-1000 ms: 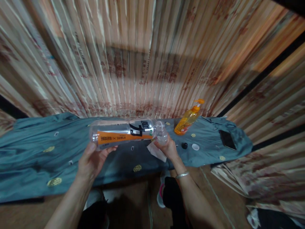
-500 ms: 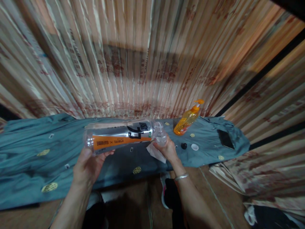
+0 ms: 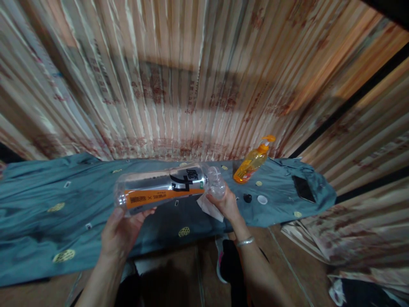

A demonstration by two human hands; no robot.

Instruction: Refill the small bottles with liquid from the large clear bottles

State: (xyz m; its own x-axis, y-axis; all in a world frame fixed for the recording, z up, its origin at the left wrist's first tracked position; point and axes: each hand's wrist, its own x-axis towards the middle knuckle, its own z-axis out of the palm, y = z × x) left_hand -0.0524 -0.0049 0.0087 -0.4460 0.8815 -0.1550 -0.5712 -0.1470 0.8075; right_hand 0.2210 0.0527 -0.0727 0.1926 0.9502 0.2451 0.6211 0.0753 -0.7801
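Note:
A large clear plastic bottle [image 3: 159,187] with a silver and orange label lies sideways in the air over the cloth-covered table. My left hand [image 3: 123,230] holds its base end from below. At the neck end, my right hand [image 3: 228,204] is closed round a small clear plastic piece [image 3: 217,183], which meets or nearly meets the bottle's mouth; the exact contact is unclear. A white tissue [image 3: 209,208] hangs under the fingers of my right hand.
On the teal cloth [image 3: 32,221] stand an orange pump bottle [image 3: 252,164], a small black cap [image 3: 247,198], a white round lid [image 3: 262,199] and a black phone [image 3: 303,188]. Pleated patterned curtains [image 3: 172,85] rise behind.
The bottle has tilted slightly, its base end a little lower. Both hands have shifted slightly down and to the right, still holding the same things.

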